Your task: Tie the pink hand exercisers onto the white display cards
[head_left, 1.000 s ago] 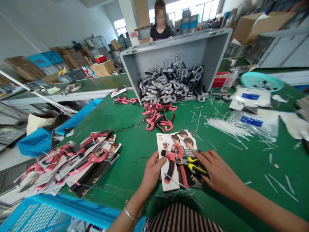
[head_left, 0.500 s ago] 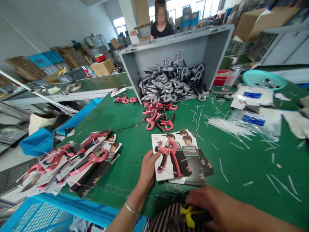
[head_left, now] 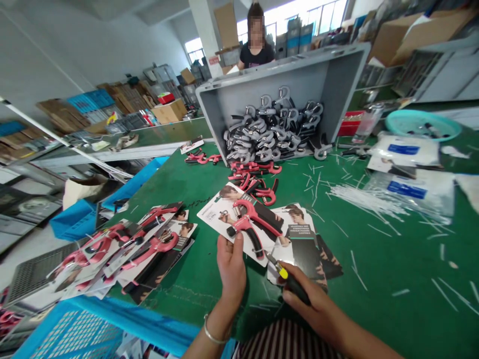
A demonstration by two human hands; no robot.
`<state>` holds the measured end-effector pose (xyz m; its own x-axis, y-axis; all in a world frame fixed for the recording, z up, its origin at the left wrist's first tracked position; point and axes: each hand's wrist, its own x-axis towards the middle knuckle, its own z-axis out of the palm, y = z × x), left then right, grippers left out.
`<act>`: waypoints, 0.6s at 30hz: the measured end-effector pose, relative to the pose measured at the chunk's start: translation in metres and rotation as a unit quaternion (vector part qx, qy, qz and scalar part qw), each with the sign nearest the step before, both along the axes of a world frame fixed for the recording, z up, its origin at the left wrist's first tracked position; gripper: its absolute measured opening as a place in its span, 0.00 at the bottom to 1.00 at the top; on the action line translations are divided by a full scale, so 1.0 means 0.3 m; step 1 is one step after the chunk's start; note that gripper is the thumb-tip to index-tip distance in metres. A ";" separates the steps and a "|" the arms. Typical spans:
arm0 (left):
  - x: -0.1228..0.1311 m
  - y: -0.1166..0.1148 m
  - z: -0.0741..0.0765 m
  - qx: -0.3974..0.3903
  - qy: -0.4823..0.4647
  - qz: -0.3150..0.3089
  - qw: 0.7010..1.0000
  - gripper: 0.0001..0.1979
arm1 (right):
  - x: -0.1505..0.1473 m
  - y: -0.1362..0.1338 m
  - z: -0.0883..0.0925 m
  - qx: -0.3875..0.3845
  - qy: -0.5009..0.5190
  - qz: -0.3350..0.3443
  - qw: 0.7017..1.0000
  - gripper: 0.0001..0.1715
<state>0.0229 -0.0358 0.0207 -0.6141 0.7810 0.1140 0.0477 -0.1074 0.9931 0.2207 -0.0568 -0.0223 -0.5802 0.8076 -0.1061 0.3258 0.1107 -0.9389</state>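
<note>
The left hand (head_left: 232, 269) pinches a card (head_left: 212, 217) with a pink hand grip (head_left: 243, 223) above the table (head_left: 179, 289); the right hand's (head_left: 305, 296) fingers wrap pliers (head_left: 295, 289). Holding the card steady and the tips off its print seems wise. A tipped crate (head_left: 243, 97) holds gray grips (head_left: 265, 132); a basin (head_left: 396, 119), dark pieces (head_left: 434, 130).

Before a crate (head_left: 241, 94) where grips (head_left: 262, 137) are heaped, 1 card (head_left: 216, 219) is held; a card pile (head_left: 144, 267) is set left, ties (head_left: 362, 198) strewn right.
</note>
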 end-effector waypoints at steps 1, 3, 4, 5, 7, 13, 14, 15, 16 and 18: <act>-0.001 0.000 -0.001 0.001 0.000 -0.002 1.000 0.10 | -0.005 -0.007 -0.004 0.005 0.000 -0.003 1.000 0.31; -0.002 -0.003 -0.002 0.004 0.002 -0.002 1.000 0.09 | -0.015 -0.017 -0.011 0.011 -0.002 -0.012 1.000 0.31; -0.002 -0.005 -0.002 0.007 0.004 0.001 1.000 0.09 | -0.020 -0.020 -0.013 0.016 -0.003 -0.017 1.000 0.31; -0.002 -0.007 -0.003 0.009 0.007 0.004 1.000 0.09 | -0.026 -0.021 -0.013 0.021 -0.002 -0.022 1.000 0.31; -0.002 -0.013 -0.005 0.009 0.012 0.005 1.000 0.10 | -0.039 -0.019 -0.007 0.029 0.000 -0.034 0.999 0.30; -0.013 -0.018 -0.014 -0.007 0.010 -0.006 1.000 0.12 | -0.069 -0.016 0.006 -0.010 0.011 -0.070 0.997 0.18; -0.013 -0.021 -0.015 -0.010 0.015 -0.001 1.000 0.12 | -0.070 -0.023 -0.004 -0.033 0.010 -0.072 0.997 0.19; -0.012 -0.025 -0.015 -0.015 0.021 0.002 1.000 0.12 | -0.069 -0.031 -0.019 -0.056 0.009 -0.078 0.995 0.21; -0.009 -0.029 -0.018 -0.023 0.025 0.001 0.999 0.12 | -0.067 -0.038 -0.038 -0.076 0.008 -0.083 0.994 0.24; -0.001 -0.031 -0.031 -0.042 0.020 -0.025 0.999 0.13 | -0.066 -0.034 -0.087 -0.090 0.027 -0.088 0.992 0.29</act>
